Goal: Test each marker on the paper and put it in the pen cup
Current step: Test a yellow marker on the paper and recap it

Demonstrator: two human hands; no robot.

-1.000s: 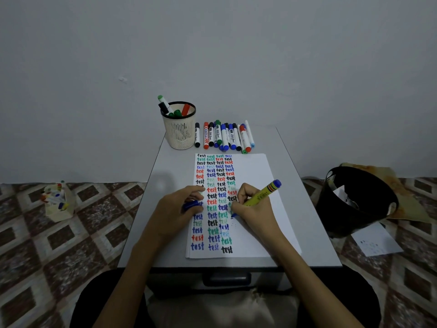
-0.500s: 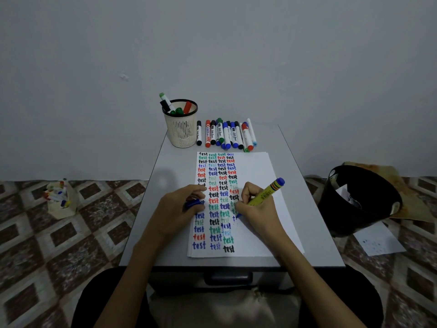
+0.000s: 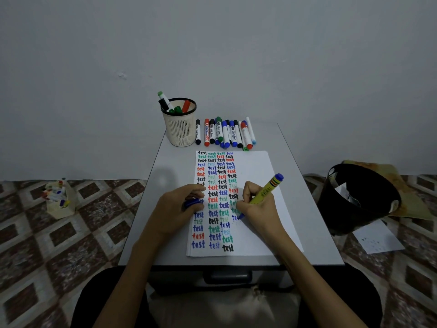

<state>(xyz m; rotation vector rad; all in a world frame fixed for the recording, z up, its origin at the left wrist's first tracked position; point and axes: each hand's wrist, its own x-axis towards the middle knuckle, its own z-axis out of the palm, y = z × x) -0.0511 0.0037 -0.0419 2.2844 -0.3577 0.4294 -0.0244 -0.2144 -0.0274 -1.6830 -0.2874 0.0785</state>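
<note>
A white paper (image 3: 255,176) lies on the small grey table (image 3: 305,209), its left part filled with columns of the word "test" in several colours. My right hand (image 3: 257,204) grips a yellow marker with a blue end (image 3: 267,189), its blue tip touching the paper in the fourth column beside fresh blue letters. My left hand (image 3: 175,209) rests on the sheet's left edge and holds the blue cap (image 3: 192,202). The cream mesh pen cup (image 3: 179,129) stands at the table's back left with several markers in it. A row of markers (image 3: 224,133) lies to its right.
A black bin (image 3: 354,200) with paper scraps stands on the tiled floor at the right, a loose sheet (image 3: 378,237) in front of it. At the left, on the floor, sits a small cream holder (image 3: 60,200) with markers. A drawer handle (image 3: 227,278) shows under the table's front edge.
The right hand has moved the marker tip slightly rightward along the paper, adding blue letters in the fourth column. The left hand has stayed in place with the cap.
</note>
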